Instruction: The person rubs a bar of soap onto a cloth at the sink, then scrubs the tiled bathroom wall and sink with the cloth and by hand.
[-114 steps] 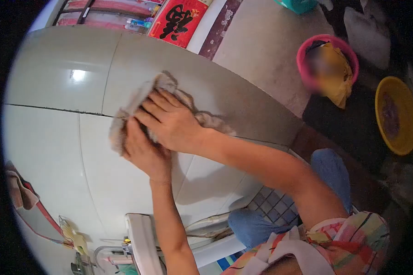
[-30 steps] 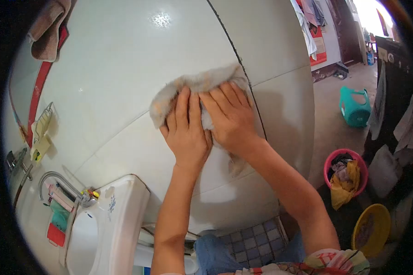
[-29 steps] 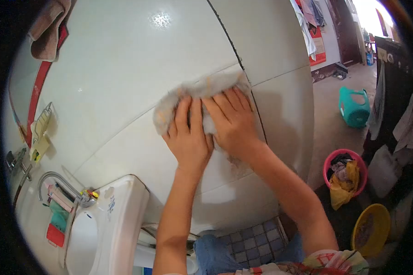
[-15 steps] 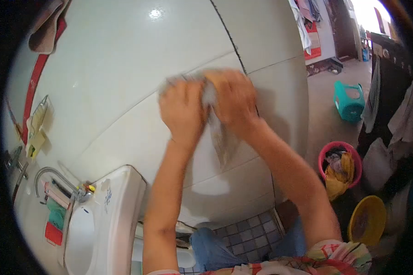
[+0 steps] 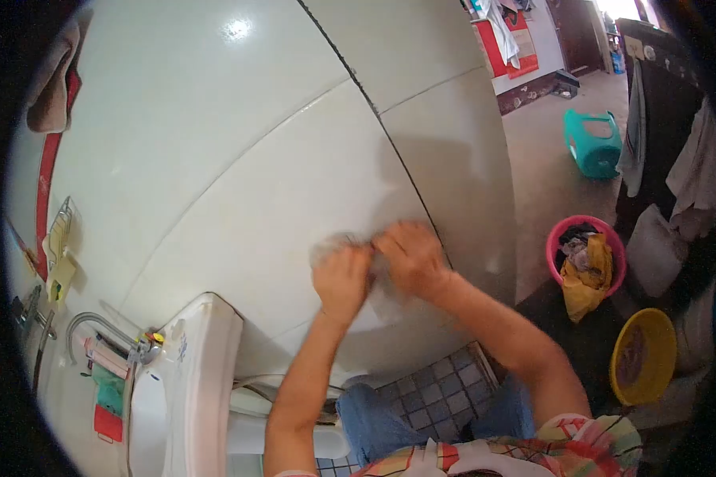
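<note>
PRINT: red poster (image 5: pixel 525 60) at 1 o'clock from the hands, writing too small to read | CLOTH (image 5: pixel 324 248): motion-blurred, bunched over pale tiles (image 5: pixel 270 215), showing at the left hand's 11 o'clock and between both hands; long axis, direction unclear | LEFT HAND (image 5: pixel 342 278), RIGHT HAND (image 5: pixel 412 258): fingers curled in, gripping it

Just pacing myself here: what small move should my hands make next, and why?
I'd probably spread the cloth flat against the tiles: it looks bunched, though blurred, with the left hand and right hand curled over it and little of it showing around them.
</note>
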{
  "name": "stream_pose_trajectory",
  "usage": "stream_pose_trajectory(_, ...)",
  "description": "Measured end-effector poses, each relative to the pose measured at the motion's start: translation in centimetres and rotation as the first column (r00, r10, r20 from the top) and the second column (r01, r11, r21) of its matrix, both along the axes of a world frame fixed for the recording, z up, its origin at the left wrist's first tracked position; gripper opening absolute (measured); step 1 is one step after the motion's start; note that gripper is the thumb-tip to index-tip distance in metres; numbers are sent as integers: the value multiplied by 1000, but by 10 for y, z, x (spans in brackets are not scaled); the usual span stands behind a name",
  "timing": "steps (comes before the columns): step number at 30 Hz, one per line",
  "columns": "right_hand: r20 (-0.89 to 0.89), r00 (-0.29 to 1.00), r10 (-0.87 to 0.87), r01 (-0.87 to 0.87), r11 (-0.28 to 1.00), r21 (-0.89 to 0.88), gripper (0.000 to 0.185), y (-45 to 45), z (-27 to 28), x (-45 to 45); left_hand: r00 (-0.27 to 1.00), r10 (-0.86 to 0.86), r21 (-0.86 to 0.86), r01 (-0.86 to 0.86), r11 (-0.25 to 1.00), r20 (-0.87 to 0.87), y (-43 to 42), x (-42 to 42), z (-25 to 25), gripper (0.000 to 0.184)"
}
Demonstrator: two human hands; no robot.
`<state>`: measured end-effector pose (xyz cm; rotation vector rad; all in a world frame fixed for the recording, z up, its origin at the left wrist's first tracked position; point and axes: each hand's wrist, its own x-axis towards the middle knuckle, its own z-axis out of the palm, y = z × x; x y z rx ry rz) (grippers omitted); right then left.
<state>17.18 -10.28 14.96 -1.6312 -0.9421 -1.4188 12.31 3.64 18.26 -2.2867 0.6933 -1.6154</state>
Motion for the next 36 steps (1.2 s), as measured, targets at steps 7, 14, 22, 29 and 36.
stream_pose_trajectory(7, 227, 972, -61, -6, 959, 282, 12, -9, 163, 31, 980, -8, -51, 18, 999, 199, -44, 22, 166, 36)
stream_pose_trajectory(14, -46, 999, -17, 23, 992, 126, 22, -8, -24, 2, 1000, 17, 6, -17, 1000, -19, -27, 1, -5, 18)
stream_pose_trajectory(22, 15, 1000, -28, 23, 971, 236, 16, 0, 78, 21, 989, -3, 49, -4, 999, 148, -27, 23, 88, 35)
stream_pose_trajectory(29, 223, 971, -84, 15, 956, 292, 16, -5, 132, 36, 961, -46, 21, 42, 999, 272, -41, 28, 142, 33)
stream_pose_trajectory(36, -167, 985, -34, 54, 992, 114, 21, -12, -68, -1, 975, -9, -26, 3, 1000, -224, -32, -4, -55, 15)
